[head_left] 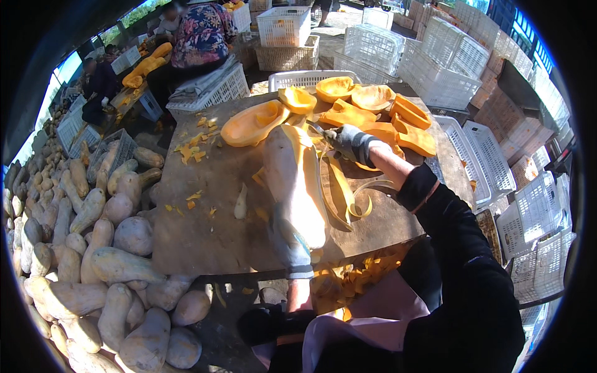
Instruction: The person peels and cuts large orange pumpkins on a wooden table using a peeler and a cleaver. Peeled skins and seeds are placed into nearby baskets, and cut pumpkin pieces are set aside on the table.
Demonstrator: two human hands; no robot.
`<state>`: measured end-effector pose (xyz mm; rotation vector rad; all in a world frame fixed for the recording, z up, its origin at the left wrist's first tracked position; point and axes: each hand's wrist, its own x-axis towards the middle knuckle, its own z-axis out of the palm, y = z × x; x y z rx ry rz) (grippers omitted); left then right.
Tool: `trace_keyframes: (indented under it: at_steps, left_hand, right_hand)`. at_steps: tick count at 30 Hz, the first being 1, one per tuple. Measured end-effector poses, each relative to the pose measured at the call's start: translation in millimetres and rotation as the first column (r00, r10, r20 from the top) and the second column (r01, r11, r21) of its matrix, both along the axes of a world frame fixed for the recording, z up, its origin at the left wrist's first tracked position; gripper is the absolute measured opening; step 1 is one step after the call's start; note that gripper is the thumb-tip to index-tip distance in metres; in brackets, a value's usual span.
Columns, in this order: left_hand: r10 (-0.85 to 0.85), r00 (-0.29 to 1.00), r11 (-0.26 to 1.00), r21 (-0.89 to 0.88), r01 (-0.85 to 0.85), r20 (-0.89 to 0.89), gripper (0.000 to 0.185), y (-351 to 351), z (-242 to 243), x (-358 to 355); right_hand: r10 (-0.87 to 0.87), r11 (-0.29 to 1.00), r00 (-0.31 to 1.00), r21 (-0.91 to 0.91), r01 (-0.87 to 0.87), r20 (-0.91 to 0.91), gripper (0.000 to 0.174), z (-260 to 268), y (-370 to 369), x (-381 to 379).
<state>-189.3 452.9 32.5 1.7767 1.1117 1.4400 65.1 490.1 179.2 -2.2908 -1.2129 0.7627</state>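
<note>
A large pale squash (pixel 287 175) lies lengthwise on a wooden board table (pixel 210 242), with a strip of its skin gone along the right side and orange flesh bared. My left hand (pixel 288 240), in a grey glove, holds its near end. At its far end is my gloved right hand (pixel 347 140), closed on a tool whose metal blade or bar points left; its exact kind cannot be told. Long curled peels (pixel 343 186) lie right of the squash. Beyond my right hand sit hollowed orange squash halves and pieces (pixel 373 98).
Whole squashes (pixel 126 235) are heaped on the ground at left. White plastic crates (pixel 496 156) stand right of the table, more (pixel 440 60) behind. Orange scraps (pixel 373 270) lie below the near edge. A person in a floral top (pixel 200 32) sits beyond; others are farther left.
</note>
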Motion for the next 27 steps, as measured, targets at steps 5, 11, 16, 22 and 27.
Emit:
trace_keyframes:
  at_steps: [5,11,16,22,27]
  left_hand:
    - [-0.004,0.998,0.999,-0.039,0.007,0.062,0.04,-3,-13,2]
    - [-0.01,0.967,0.992,-0.116,0.041,0.253,0.04,2,-30,3]
    - [-0.05,0.953,0.982,-0.158,0.102,0.3,0.041,-3,-34,6]
    - [-0.059,0.941,0.974,-0.185,0.127,0.333,0.042,-2,-25,5]
    - [0.073,0.776,0.894,0.304,-0.33,0.627,0.045,14,-8,42]
  right_hand:
    - [0.357,0.851,0.92,-0.463,-0.248,0.162,0.025,-15,130,24]
    - [0.198,0.975,0.885,0.004,-0.22,0.422,0.028,-67,21,-8]
    - [-0.021,0.973,0.994,0.225,0.045,-0.108,0.034,-86,-156,-125]
    - [-0.023,0.93,0.896,0.32,0.182,-0.443,0.037,-52,-144,-73]
    - [0.235,0.969,0.911,-0.158,-0.191,0.338,0.042,-23,88,25]
